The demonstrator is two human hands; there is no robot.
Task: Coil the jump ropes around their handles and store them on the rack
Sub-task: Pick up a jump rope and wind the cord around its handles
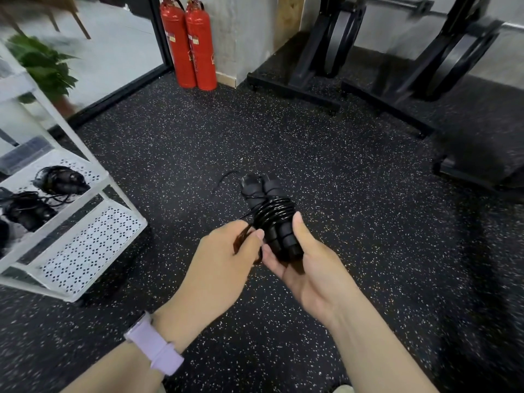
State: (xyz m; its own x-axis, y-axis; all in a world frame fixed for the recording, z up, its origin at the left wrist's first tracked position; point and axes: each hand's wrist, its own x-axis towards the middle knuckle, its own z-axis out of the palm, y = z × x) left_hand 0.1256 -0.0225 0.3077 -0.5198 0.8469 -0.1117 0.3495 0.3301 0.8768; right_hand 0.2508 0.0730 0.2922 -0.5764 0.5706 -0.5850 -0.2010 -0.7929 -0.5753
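Note:
A black jump rope [270,214] has its two handles side by side with the cord coiled around their middle. My right hand [306,259] grips the handles from below, thumb along the right side. My left hand [224,259] pinches the loose end of the cord right beside the coil. A short free cord end sticks out near the handle tops. The white rack [85,236] stands at the left, with two coiled black jump ropes [61,180] lying on its perforated shelf.
Speckled black rubber floor lies all around. Two red fire extinguishers [188,43] stand at the back wall. Black weight stands [397,66] fill the back right. A potted plant [42,63] and a glass door are at the back left.

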